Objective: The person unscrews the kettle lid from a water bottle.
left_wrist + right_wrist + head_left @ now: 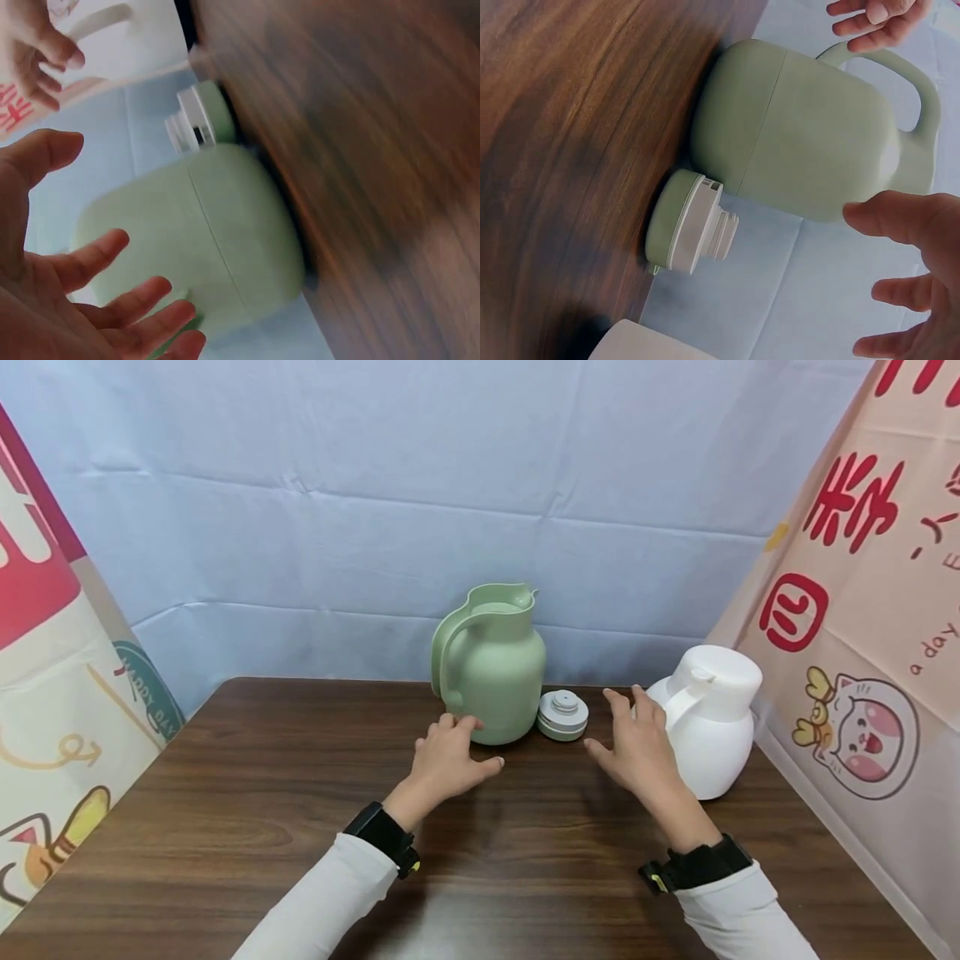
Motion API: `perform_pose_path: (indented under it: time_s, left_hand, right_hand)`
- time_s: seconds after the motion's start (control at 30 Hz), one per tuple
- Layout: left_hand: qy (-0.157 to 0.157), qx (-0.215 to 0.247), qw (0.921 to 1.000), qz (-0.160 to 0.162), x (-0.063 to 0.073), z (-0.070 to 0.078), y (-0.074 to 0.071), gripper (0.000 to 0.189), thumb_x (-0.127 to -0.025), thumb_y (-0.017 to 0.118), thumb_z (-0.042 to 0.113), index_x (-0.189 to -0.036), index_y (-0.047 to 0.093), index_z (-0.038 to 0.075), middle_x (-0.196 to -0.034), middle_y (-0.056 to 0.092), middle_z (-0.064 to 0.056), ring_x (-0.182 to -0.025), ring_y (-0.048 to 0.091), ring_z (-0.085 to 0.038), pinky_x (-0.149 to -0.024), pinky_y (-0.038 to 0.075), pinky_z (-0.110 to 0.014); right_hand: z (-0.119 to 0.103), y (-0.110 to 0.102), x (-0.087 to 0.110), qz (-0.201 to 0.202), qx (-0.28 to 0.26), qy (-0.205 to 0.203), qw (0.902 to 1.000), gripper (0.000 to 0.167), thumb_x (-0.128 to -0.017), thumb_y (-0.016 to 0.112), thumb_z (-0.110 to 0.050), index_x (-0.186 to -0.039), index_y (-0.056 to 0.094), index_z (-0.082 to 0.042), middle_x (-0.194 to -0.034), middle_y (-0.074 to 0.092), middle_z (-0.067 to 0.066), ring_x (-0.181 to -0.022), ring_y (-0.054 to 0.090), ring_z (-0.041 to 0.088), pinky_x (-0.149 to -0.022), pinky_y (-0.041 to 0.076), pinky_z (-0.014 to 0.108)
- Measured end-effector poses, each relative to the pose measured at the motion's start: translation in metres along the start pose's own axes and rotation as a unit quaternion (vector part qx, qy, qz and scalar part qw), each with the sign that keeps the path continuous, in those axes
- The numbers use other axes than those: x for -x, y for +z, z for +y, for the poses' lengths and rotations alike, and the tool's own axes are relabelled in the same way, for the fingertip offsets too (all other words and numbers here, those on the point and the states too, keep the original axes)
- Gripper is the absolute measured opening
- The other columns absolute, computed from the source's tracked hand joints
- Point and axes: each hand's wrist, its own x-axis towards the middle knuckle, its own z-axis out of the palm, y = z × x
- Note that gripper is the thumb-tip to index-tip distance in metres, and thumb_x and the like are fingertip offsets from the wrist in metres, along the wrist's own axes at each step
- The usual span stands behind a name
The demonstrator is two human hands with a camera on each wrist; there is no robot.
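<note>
Worktop [247,810]: brown wood, and everything gathers toward its far edge.
Left hand [444,758]: fingers wide, nothing held, right in front of the green jug [502,668]; contact unclear.
Right hand [637,742]: spread too, nothing held, beside the white jug [720,752] near the right edge.
Lid [562,717]: upside down, presumably keeping its plug off the wood.
Green jug's pose: near mid far edge, upright, long axis vertical, spout right, handle left!

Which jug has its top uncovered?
The green jug: its spouted mouth is bare, and a green-and-white lid sits beside its base. The white jug has its top covered.
</note>
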Motion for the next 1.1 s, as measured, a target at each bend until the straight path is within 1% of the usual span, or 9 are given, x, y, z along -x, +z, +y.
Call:
perform_pose_path:
  time_s: [0.13,0.23,0.4,0.57,0.77,0.83,0.9,1.0,1.1]
  left_hand:
    - [0.021,0.003,0.9998,-0.004,0.003,0.008,0.008,0.054,-0.08,0.067,0.048,-0.123,0.056,0.015,-0.116,0.049,-0.012,-0.103,0.047,-0.033,-0.075,0.037,-0.048]
    - [0.024,0.001,0.9997,-0.008,0.003,0.014,0.013,0.054,-0.08,0.067,0.048,-0.123,0.057,0.017,-0.116,0.049,-0.011,-0.103,0.048,-0.032,-0.075,0.037,-0.048]
    - [0.019,-0.001,0.9997,-0.014,-0.002,0.023,0.02,0.054,-0.08,0.067,0.048,-0.124,0.056,0.018,-0.118,0.049,-0.01,-0.104,0.048,-0.031,-0.076,0.037,-0.047]
    - [0.018,-0.009,0.9996,-0.019,-0.005,0.029,0.028,0.056,-0.08,0.067,0.049,-0.125,0.056,0.018,-0.119,0.049,-0.01,-0.106,0.047,-0.03,-0.078,0.037,-0.048]
    - [0.015,0.0,0.9997,-0.02,-0.009,0.031,0.037,0.055,-0.08,0.069,0.046,-0.125,0.055,0.018,-0.119,0.048,-0.01,-0.106,0.047,-0.03,-0.081,0.038,-0.048]
    - [0.019,0.005,0.9996,-0.022,-0.01,0.031,0.041,0.055,-0.08,0.069,0.046,-0.125,0.055,0.018,-0.119,0.048,-0.01,-0.106,0.047,-0.029,-0.08,0.038,-0.047]
    - [0.027,0.01,0.9993,-0.025,-0.011,0.031,0.044,0.054,-0.08,0.068,0.046,-0.125,0.055,0.019,-0.119,0.048,-0.009,-0.106,0.048,-0.028,-0.08,0.038,-0.046]
    - [0.037,0.016,0.9986,-0.033,-0.013,0.031,0.048,0.054,-0.08,0.068,0.046,-0.125,0.055,0.02,-0.12,0.048,-0.009,-0.107,0.048,-0.028,-0.08,0.038,-0.045]
    - [0.043,0.027,0.9978,-0.042,-0.014,0.03,0.05,0.053,-0.081,0.068,0.045,-0.126,0.054,0.02,-0.121,0.048,-0.009,-0.108,0.047,-0.028,-0.082,0.038,-0.046]
  right_hand:
    - [0.004,-0.003,0.006,0.055,-0.013,0.007,0.9983,0.068,-0.078,0.073,-0.019,-0.133,0.039,0.002,-0.127,0.028,0.036,-0.111,0.03,0.052,-0.072,0.037,0.059]
    - [0.007,-0.005,0.008,0.092,-0.033,0.024,0.995,0.065,-0.078,0.073,-0.017,-0.131,0.041,0.003,-0.119,0.029,0.034,-0.106,0.03,0.049,-0.064,0.037,0.054]
    - [0.012,-0.007,0.008,0.138,-0.055,0.046,0.9879,0.059,-0.077,0.072,-0.012,-0.124,0.042,0.007,-0.115,0.027,0.034,-0.106,0.027,0.048,-0.067,0.036,0.053]
    - [0.019,-0.006,0.009,0.176,-0.055,0.086,0.9791,0.056,-0.075,0.072,-0.012,-0.117,0.04,0.006,-0.11,0.027,0.033,-0.103,0.027,0.049,-0.067,0.035,0.054]
    - [0.037,0.0,0.009,0.235,-0.063,0.121,0.9624,0.054,-0.075,0.069,-0.013,-0.113,0.035,0.004,-0.106,0.03,0.028,-0.099,0.034,0.046,-0.062,0.034,0.052]
    - [0.043,0.004,0.009,0.236,-0.088,0.146,0.9566,0.055,-0.075,0.069,-0.014,-0.112,0.033,0.003,-0.105,0.034,0.025,-0.096,0.038,0.043,-0.063,0.033,0.048]
    - [0.049,0.007,0.009,0.227,-0.117,0.173,0.9513,0.055,-0.077,0.069,-0.016,-0.113,0.032,0.002,-0.103,0.041,0.022,-0.09,0.043,0.04,-0.064,0.034,0.045]
    - [0.054,0.01,0.01,0.193,-0.162,0.196,0.9476,0.048,-0.081,0.066,-0.019,-0.113,0.04,0.005,-0.098,0.054,0.019,-0.085,0.052,0.035,-0.067,0.036,0.04]
    - [0.056,0.015,0.008,0.141,-0.235,0.197,0.9413,0.036,-0.087,0.059,-0.02,-0.111,0.051,0.005,-0.093,0.065,0.013,-0.088,0.056,0.024,-0.073,0.041,0.033]
